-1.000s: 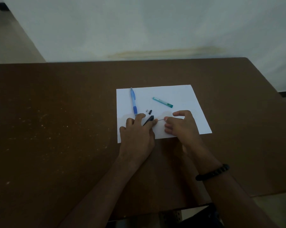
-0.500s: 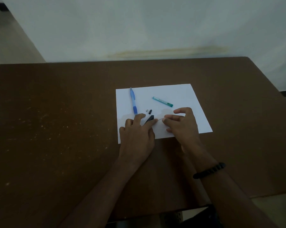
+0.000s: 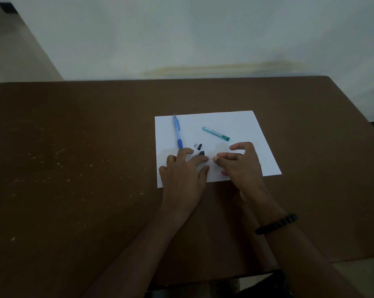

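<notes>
The pencil lead (image 3: 210,160), a hair-fine dark sliver at frame centre over the white paper (image 3: 246,130), is likely feather-light and brittle, best pinched softly near its free end. The right hand (image 3: 238,163) pinches it; the left hand (image 3: 185,172) grips a small black pencil piece (image 3: 201,153) just beside it

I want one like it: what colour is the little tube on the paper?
The small plastic tube is teal green, clearest in the head view.
</notes>
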